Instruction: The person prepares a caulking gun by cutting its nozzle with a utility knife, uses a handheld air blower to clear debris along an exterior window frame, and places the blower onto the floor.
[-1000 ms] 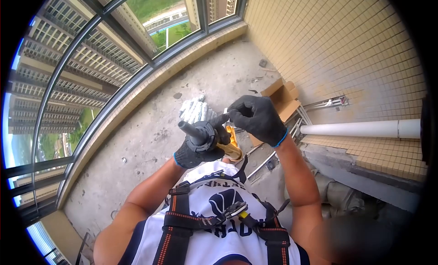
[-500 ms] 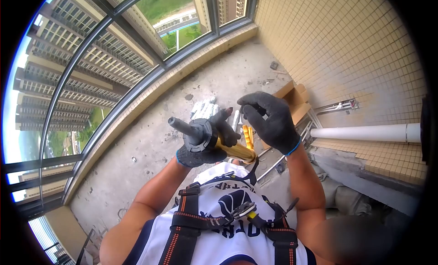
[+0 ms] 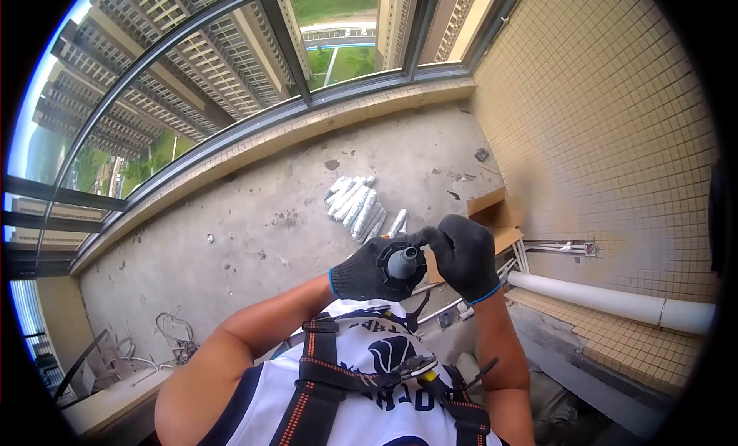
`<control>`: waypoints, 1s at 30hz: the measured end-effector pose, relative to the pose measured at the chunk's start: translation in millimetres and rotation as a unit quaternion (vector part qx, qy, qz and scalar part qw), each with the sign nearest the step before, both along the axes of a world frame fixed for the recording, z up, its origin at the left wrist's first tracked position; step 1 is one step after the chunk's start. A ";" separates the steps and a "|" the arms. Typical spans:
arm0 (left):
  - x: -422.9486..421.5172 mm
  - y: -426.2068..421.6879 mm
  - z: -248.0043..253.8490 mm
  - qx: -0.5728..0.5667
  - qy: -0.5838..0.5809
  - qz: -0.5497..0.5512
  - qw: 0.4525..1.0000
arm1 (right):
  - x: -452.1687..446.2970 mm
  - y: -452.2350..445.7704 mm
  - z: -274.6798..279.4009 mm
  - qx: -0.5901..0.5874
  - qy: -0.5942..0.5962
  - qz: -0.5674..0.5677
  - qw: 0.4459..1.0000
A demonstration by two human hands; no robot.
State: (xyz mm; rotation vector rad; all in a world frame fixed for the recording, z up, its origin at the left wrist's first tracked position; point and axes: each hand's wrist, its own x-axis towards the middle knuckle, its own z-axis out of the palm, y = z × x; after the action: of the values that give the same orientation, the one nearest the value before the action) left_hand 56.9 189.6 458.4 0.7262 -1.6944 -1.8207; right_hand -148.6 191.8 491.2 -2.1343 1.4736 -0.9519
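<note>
Near the middle of the head view, my left hand [image 3: 361, 273], in a dark glove with a blue cuff, is wrapped round a tool with a grey nozzle [image 3: 402, 263] and a dark ring collar. The nozzle points up toward the camera, and the tool's yellow body is almost wholly hidden below. Just to the right, my right hand [image 3: 463, 259], gloved alike, has its fingers bent together, with the tips close to the left hand's fingers. Whatever those fingertips may hold is too small to make out.
Silvery wrapped tubes [image 3: 357, 206] lie on the concrete floor [image 3: 238, 223] ahead. An open cardboard box [image 3: 496, 215] and a white pipe [image 3: 607, 296] are at the right by the tiled wall [image 3: 600, 139]. Windows [image 3: 307, 100] run along the far left; cables [image 3: 177, 331] lie lower left.
The view has turned, and the box and pipe sit lower. The nozzle has swung from leaning left to pointing at the camera. My right hand has closed its fingers and come back beside the left hand.
</note>
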 end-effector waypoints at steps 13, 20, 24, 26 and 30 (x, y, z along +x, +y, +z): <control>15.6 4.7 -31.5 -0.073 -0.034 0.119 0.990 | 33.4 -4.1 -30.0 0.162 -0.159 -0.084 0.970; 81.0 -26.3 -46.8 0.133 0.121 0.423 0.888 | -11.4 36.9 -123.5 0.436 -0.260 -0.178 0.843; 124.2 -31.6 -50.6 0.270 0.332 0.571 0.701 | -29.2 75.7 -188.3 0.570 -0.116 -0.069 0.810; 143.4 -21.5 -51.4 0.316 0.340 0.626 0.627 | -39.8 86.9 -244.8 0.504 0.045 -0.006 0.862; 167.0 22.3 -63.6 0.348 0.400 0.642 0.554 | -5.9 52.4 -253.6 0.278 -0.058 -0.065 0.956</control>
State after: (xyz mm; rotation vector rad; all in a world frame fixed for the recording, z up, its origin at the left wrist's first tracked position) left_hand 223.9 211.8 394.8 0.8277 0.3698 -1.1542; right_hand -154.5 244.2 237.6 -1.5668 1.6030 -0.5930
